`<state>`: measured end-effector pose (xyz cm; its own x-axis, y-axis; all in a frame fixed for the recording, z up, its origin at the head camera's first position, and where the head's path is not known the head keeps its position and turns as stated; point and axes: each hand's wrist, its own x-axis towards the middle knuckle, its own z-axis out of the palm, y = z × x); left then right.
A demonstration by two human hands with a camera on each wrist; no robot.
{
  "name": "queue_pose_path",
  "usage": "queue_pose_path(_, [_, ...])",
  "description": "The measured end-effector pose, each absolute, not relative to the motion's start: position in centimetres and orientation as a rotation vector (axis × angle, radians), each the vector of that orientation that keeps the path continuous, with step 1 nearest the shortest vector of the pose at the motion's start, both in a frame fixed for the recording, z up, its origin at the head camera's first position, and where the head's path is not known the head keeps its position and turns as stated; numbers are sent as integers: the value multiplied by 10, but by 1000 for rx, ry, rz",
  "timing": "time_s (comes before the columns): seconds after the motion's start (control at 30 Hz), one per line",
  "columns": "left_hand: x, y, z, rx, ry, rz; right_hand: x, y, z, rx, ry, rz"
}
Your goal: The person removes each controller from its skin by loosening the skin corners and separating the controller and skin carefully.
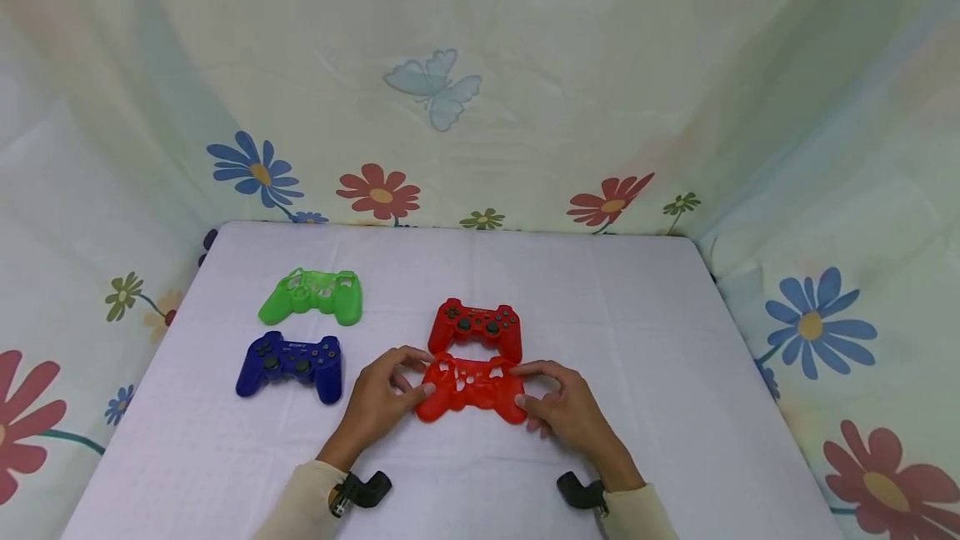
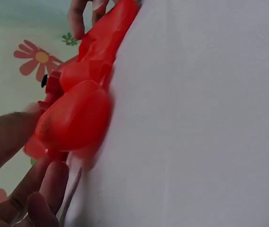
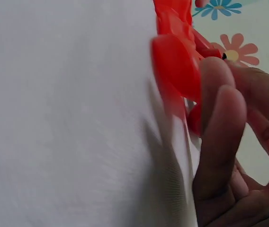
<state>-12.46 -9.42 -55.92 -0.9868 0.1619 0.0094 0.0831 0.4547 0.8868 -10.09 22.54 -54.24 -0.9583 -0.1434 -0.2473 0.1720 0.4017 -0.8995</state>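
Note:
A red silicone controller cover (image 1: 474,385), with cut-out holes along its upper part, is held by its two ends between my hands. My left hand (image 1: 382,394) pinches its left grip between thumb and fingers. On the other side my right hand (image 1: 564,407) pinches the right grip in the same way. Just behind the cover lies a red game controller (image 1: 480,325) with black sticks, its lower part overlapped by the cover in the head view. The left wrist view has the cover's rounded grip (image 2: 77,118) close up; the right wrist view has the opposite grip (image 3: 177,66).
Left of my hands a blue game controller (image 1: 291,365) lies on the white-covered table (image 1: 660,340). Behind it is a green silicone cover (image 1: 313,294). A flower-printed curtain (image 1: 525,107) surrounds the table's back and sides.

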Motion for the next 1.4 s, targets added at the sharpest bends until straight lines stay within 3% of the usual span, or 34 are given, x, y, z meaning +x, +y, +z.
queue_pose_path(0.57, [-177,-81,-556,191,2733,1532,-150,225,-543,4,2691,-1580])
queue_pose_path(1.07, [-188,-66,-562,161,2721,1626,-168,209,-545,120,2716,-1483])
queue_pose_path(1.4, [-208,-58,-562,115,2766,1693,-202,212,-541,133,2675,-1472])
